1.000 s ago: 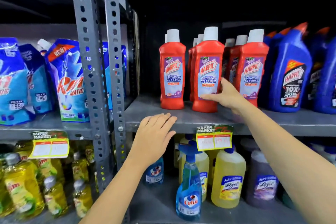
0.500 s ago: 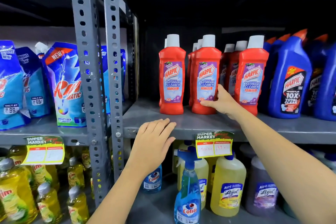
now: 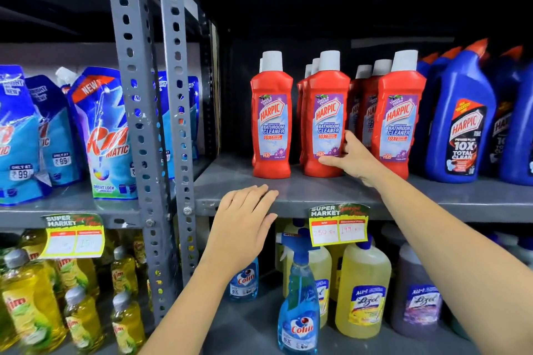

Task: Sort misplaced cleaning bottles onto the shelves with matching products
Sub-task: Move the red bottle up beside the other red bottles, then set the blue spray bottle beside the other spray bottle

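Right hand (image 3: 350, 157) was wrapped low around a red Harpic bathroom cleaner bottle (image 3: 327, 121) at centre frame, thumb across the foot of the label and fingers (image 3: 347, 135) curled behind the right side; a second earlier the same bottle sat nearer the shelf lip with the palm flat against it, so it had been pushed back and squared into the front row. That suggested this placement was all but finished, the bottle now level with its red neighbours (image 3: 399, 118) on the grey metal shelf (image 3: 317, 193) that crosses the middle of the frame. Going down in size: the slotted grey upright (image 3: 138, 124) divided the frame left of centre, with blue Rin Matic pouches (image 3: 103, 135) at middle left and blue Harpic toilet cleaner bottles (image 3: 461, 124) at the right edge; below, yellow Lizol bottles (image 3: 364, 291) and a blue Colin spray bottle (image 3: 298, 297) filled the lower centre, and yellow Vim bottles (image 3: 28, 297) the lower left. Left hand (image 3: 242, 228) lay open and empty, fingers together, their tips on the shelf's front edge at lower centre. The held bottle stood upright, long axis vertical, white cap toward the top of the frame and label facing the camera.
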### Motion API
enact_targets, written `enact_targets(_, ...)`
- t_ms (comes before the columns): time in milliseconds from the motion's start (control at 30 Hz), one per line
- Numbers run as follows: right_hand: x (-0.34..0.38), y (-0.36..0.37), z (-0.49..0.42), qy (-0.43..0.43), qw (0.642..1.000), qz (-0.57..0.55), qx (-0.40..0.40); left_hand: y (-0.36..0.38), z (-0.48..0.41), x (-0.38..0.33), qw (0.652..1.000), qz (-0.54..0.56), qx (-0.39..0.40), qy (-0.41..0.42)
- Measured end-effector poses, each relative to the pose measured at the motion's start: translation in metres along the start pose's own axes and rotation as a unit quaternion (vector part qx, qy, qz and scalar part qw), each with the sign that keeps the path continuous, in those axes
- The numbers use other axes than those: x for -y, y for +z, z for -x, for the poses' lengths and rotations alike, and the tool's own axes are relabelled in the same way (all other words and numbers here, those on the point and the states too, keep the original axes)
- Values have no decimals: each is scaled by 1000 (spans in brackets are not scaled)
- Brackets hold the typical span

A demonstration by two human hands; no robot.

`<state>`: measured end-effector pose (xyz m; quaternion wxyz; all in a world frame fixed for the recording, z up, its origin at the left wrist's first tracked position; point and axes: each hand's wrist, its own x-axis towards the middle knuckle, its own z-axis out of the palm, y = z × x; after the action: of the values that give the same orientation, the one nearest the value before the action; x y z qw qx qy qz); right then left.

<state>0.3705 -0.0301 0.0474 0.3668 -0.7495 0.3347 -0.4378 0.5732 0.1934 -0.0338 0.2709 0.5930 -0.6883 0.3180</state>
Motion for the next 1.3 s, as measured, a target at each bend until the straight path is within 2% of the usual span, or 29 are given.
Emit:
enact_targets(100, 2, 1, 5, -2, 1000, 14, 3, 1, 0, 0, 1000, -4, 0, 2)
enact_targets(167, 11, 3, 12, -5, 999, 35, -32, 1, 0, 0, 1000, 1, -3, 3)
enact_targets(267, 39, 3, 33, -73, 972, -4, -222, 3, 1, -2, 1000, 15, -19, -7)
enact_targets(333, 61, 7, 63, -197, 915, -61, -348, 7, 5, -5, 999, 18, -34, -10)
enact_targets(367, 69, 10, 81, -253, 889, -79, -374, 9, 9, -6, 999, 18, -40, -8)
enact_targets(433, 74, 24, 121, -333, 864, -99, -363, 14, 21, -8, 998, 28, -57, -7)
enact_targets(533, 49, 56, 172, -381, 864, -67, -323, 27, 52, -13, 995, 58, -77, -23)
enact_targets(600, 14, 79, 199, -350, 888, -39, -295, 40, 80, -18, 995, 75, -49, -39)
enact_targets(667, -31, 99, 219, -292, 921, 4, -259, 58, 111, -25, 993, 92, 16, -65)
enact_targets(800, -118, 120, 244, -93, 977, 87, -173, 96, 172, -38, 969, 120, 180, -119)
enact_targets(867, -147, 124, 248, 3, 984, 142, -103, 116, 199, -39, 944, 109, 282, -130)
enact_targets(967, -173, 126, 247, 78, 984, 158, -32, 134, 229, -36, 910, 88, 384, -127)
enact_targets(1133, -191, 133, 239, 135, 973, 184, 40, 138, 250, -33, 909, 40, 410, -66)
enact_targets(1300, -189, 150, 245, 142, 974, 177, 17, 142, 254, -32, 911, 26, 407, -55)
